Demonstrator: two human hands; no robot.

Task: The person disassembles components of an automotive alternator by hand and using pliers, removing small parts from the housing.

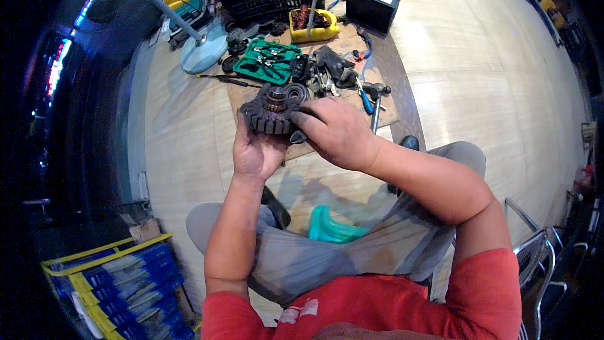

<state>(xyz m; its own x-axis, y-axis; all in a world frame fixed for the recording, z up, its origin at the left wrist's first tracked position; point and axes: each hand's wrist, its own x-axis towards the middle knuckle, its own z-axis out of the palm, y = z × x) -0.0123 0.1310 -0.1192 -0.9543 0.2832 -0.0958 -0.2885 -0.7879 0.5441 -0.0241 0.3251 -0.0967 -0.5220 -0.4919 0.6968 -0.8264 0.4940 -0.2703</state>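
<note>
In front of me I hold up a dark, grimy round metal part [267,119] with a ribbed rim and a cylindrical hub with a coppery band on top. My left hand [255,154] supports it from below and the left side, its fingers partly hidden behind it. At the right edge, the bent fingers of my right hand [336,129] press against the same part. Under those fingers a small dark pointed piece [298,137] shows; whether it belongs to the part cannot be made out. A dark ring-shaped piece [296,93] sits right behind the part.
Beyond my hands lie a green tool tray [268,61] with pliers, a hammer [377,104], a yellow cut-open container [313,25] and a black battery [372,6]. A fan base [204,50] stands at far left, and a teal stool [333,226] between my legs.
</note>
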